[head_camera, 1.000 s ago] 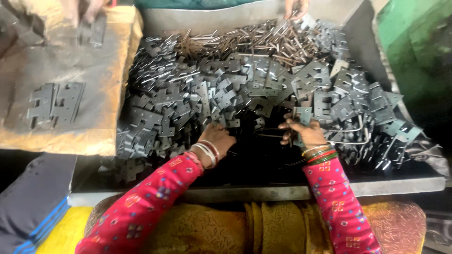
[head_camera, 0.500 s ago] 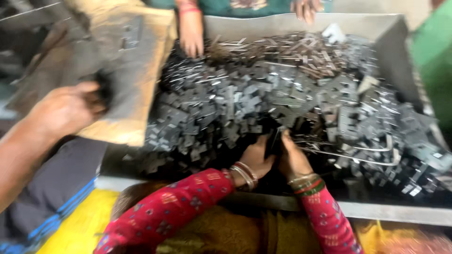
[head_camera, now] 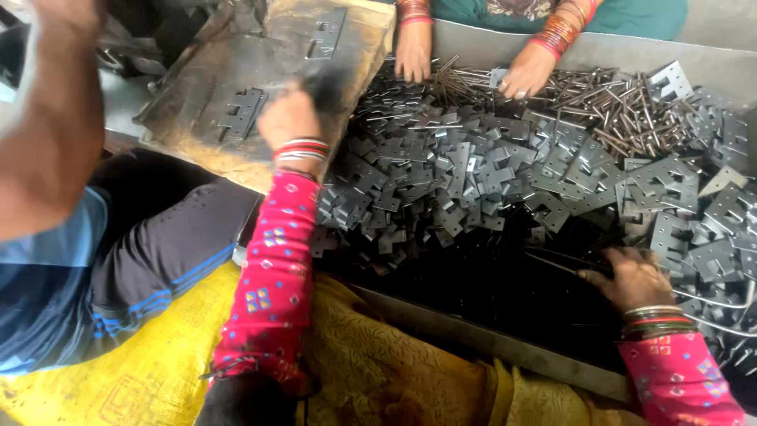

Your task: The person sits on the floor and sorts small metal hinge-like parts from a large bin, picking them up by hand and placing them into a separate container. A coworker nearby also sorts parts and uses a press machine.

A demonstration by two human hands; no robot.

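Hinge plate [head_camera: 325,83] pinched by left hand [head_camera: 290,117] at board edge [head_camera: 359,102] | right hand [head_camera: 631,278] curled on rods [head_camera: 568,264], bare tray floor [head_camera: 505,284] between

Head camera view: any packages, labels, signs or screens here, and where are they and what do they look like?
No labels, signs or screens.
Yellow sack: bottom left, spread flat beside the metal tray and under the left arm's sleeve; bright yellow, with a faint reddish printed outline.
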